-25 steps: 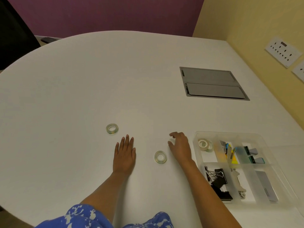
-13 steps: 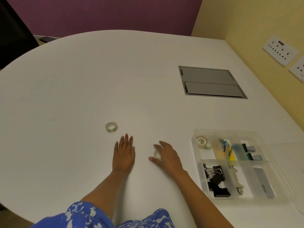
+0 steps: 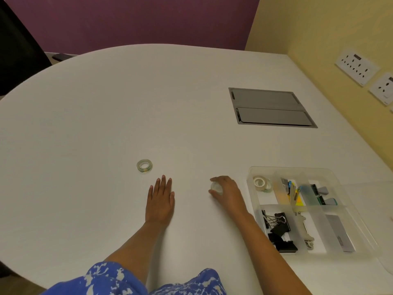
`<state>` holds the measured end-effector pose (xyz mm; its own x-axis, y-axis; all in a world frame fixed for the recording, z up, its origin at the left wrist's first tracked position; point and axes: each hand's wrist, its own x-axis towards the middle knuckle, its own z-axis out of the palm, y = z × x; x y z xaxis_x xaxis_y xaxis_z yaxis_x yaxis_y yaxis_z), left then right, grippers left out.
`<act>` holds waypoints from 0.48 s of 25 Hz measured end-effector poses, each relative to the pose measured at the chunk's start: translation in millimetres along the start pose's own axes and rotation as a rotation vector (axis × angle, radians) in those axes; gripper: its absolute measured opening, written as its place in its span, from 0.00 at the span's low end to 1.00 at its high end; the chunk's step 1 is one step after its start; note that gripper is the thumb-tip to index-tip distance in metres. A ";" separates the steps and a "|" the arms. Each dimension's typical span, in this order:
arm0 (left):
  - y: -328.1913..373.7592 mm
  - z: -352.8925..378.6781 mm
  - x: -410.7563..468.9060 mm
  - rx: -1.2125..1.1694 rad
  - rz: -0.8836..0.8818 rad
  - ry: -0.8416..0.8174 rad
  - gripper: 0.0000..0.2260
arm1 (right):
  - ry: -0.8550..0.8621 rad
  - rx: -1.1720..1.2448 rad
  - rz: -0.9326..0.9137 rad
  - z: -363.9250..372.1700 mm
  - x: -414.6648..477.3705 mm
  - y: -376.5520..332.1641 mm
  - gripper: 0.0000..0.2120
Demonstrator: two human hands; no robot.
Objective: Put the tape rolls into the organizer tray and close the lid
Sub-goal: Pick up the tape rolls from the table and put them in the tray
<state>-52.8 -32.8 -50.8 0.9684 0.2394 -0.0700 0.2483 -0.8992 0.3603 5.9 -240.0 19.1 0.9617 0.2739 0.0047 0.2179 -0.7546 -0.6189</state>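
Observation:
My right hand (image 3: 226,189) grips a clear tape roll (image 3: 217,186) between thumb and fingers, just left of the clear organizer tray (image 3: 251,170). Flat on the white table (image 3: 106,113) lies my left hand (image 3: 160,200), fingers together, holding nothing. A second clear tape roll (image 3: 144,166) lies on the table a little beyond my left hand. Another tape roll (image 3: 261,183) sits in the tray's far left compartment. I cannot see the tray's lid clearly; a clear edge shows at the far right.
The tray also holds black binder clips (image 3: 277,227), sticky flags and other small office items. A grey cable hatch (image 3: 270,108) is set into the table beyond the tray. Wall sockets (image 3: 357,67) are on the yellow wall at right. A dark chair (image 3: 19,50) stands at left.
My right hand moved left onto the nearer tape roll, closed on it, and now carries it back to the right toward the tray. The left hand has stayed flat.

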 end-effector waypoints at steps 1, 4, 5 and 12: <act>-0.3 0.1 0.0 0.006 0.000 -0.001 0.23 | 0.043 0.028 0.027 -10.2 2.9 0.2 0.17; -0.4 0.0 -0.2 0.011 -0.005 -0.003 0.23 | 0.184 0.068 0.129 -44.6 9.2 7.2 0.18; 0.0 0.0 -0.3 0.011 -0.007 -0.002 0.23 | 0.225 0.068 0.167 -55.8 9.7 12.4 0.19; 1.1 -1.2 -1.3 0.022 -0.008 -0.005 0.23 | 0.133 -0.211 0.472 -96.9 -5.5 66.0 0.19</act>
<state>-53.9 -33.7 -49.1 0.9664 0.2450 -0.0781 0.2569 -0.9052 0.3387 31.2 -349.1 54.4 0.9730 -0.1922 -0.1277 -0.2281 -0.8847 -0.4065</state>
